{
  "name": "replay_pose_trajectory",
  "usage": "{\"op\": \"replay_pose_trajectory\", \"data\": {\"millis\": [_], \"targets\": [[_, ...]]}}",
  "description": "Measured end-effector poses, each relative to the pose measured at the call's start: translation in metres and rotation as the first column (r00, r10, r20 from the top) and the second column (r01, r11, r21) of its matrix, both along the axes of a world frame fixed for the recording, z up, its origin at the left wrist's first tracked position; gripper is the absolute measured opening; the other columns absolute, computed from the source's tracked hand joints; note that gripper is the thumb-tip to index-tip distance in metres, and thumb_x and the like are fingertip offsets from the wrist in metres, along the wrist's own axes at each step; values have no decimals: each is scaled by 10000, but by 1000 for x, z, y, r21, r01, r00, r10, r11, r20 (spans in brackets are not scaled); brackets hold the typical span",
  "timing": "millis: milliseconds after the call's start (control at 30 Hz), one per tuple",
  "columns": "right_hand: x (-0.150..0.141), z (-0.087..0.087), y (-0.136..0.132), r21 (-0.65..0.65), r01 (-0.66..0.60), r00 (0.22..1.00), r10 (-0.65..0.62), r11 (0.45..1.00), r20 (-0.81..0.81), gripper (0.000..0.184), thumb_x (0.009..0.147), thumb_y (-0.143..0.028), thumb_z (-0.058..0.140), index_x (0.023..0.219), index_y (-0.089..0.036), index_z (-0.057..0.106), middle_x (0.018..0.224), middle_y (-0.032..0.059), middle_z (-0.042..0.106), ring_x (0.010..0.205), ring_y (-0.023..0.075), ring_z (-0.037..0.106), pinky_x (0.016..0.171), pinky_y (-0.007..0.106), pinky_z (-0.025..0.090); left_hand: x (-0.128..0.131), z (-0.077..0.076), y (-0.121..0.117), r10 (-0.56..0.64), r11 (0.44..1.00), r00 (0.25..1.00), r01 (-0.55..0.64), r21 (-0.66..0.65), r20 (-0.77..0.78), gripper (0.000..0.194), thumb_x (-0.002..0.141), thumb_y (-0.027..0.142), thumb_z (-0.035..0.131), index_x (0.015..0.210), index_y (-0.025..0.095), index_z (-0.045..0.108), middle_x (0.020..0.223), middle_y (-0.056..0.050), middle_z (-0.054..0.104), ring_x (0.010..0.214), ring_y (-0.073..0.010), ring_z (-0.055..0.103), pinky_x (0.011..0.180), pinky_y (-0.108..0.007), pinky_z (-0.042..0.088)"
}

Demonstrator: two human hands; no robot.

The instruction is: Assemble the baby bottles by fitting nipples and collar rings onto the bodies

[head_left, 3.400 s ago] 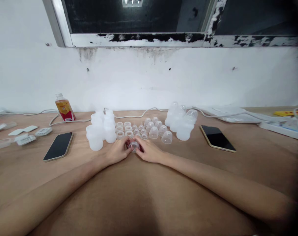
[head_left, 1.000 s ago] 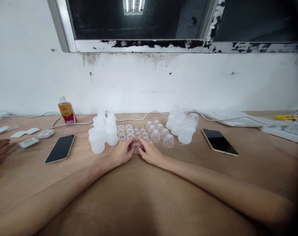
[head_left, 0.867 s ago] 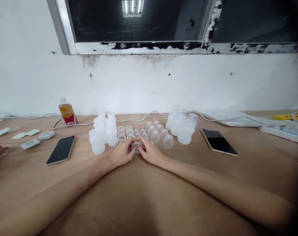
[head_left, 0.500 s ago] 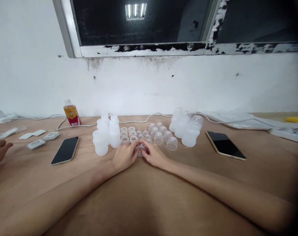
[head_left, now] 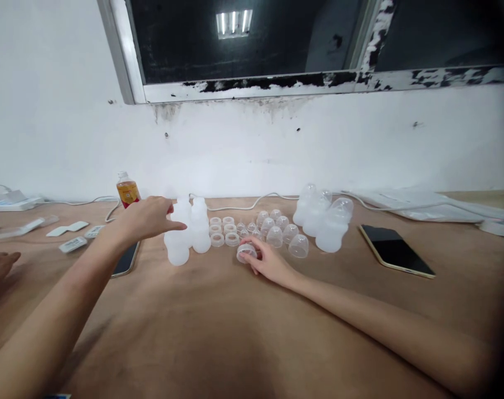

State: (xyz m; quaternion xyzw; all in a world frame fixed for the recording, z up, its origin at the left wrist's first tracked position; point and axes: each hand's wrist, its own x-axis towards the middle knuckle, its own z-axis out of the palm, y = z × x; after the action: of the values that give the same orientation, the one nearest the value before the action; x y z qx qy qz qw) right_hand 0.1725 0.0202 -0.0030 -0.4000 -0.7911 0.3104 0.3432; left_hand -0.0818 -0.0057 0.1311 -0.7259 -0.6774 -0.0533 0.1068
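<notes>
My right hand has its fingers around a translucent baby bottle screw ring, tilted near the tabletop; whether a teat sits inside it I cannot tell. My left hand is raised, thumb and fingers apart, at the white baby bottle bodies standing in two rows. It holds nothing and hides part of the nearest bottles. Between the hands lie several loose screw rings, then small clear teats, partly behind my right fingers. Clear domed caps stand to their right.
Capped baby bottles stand right of the domes. A tablet or phone lies farther right; another phone is under my left arm. A drink bottle and a white cable are behind. Another person's hand rests at far left.
My left hand has let go of the ring and moved left and up to the bottle bodies. My right hand keeps the ring, now tilted. The view has shifted slightly.
</notes>
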Motion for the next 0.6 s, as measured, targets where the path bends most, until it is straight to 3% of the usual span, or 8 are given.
{"op": "replay_pose_trajectory", "data": {"millis": [100, 267, 367, 500, 600], "targets": [[0, 1, -1, -5, -5, 1000, 5, 1000, 2, 234, 780, -352, 441, 955, -198, 467, 473, -74, 423, 362, 77, 432, 431, 197, 357, -4, -6, 6, -7, 995, 1000, 4, -97, -30, 476, 591, 624, 479, 678, 161, 546, 686, -63, 587, 623, -203, 545, 519, -245, 333], [0, 2, -1, -54, -41, 998, 39, 998, -41, 277, 785, -357, 418, 999, -191, 476, 576, -39, 507, 377, 65, 449, 424, 188, 359, -2, -18, 14, -79, 988, 994, 67, -141, -81, 300, 641, 464, 515, 597, 167, 506, 650, -60, 576, 574, -184, 522, 474, -238, 301], [1, 1, 1, -88, -57, 996, 51, 995, -70, 279, 778, -352, 430, 989, -178, 485, 587, -37, 498, 370, 55, 442, 404, 177, 340, -3, -16, 9, -143, 979, 986, 127, -161, -92, 281, 624, 451, 540, 590, 174, 505, 631, -45, 564, 557, -177, 508, 459, -236, 295], [2, -3, 6, -115, -66, 990, 51, 991, -133, 261, 772, -347, 446, 970, -180, 483, 592, -43, 481, 370, 45, 451, 397, 165, 332, 8, -8, -7, -246, 945, 969, 243, -220, 14, 303, 588, 475, 580, 678, 188, 542, 665, -25, 566, 539, -163, 506, 450, -231, 311], [1, -5, 10, -152, -70, 980, 39, 986, -198, 248, 758, -364, 465, 926, -183, 475, 615, -40, 496, 354, 37, 447, 371, 159, 323, 33, -18, -12, -368, 912, 909, 394, -112, 197, 262, 652, 392, 559, 831, 201, 560, 786, -30, 586, 669, -180, 542, 543, -247, 384]]}}
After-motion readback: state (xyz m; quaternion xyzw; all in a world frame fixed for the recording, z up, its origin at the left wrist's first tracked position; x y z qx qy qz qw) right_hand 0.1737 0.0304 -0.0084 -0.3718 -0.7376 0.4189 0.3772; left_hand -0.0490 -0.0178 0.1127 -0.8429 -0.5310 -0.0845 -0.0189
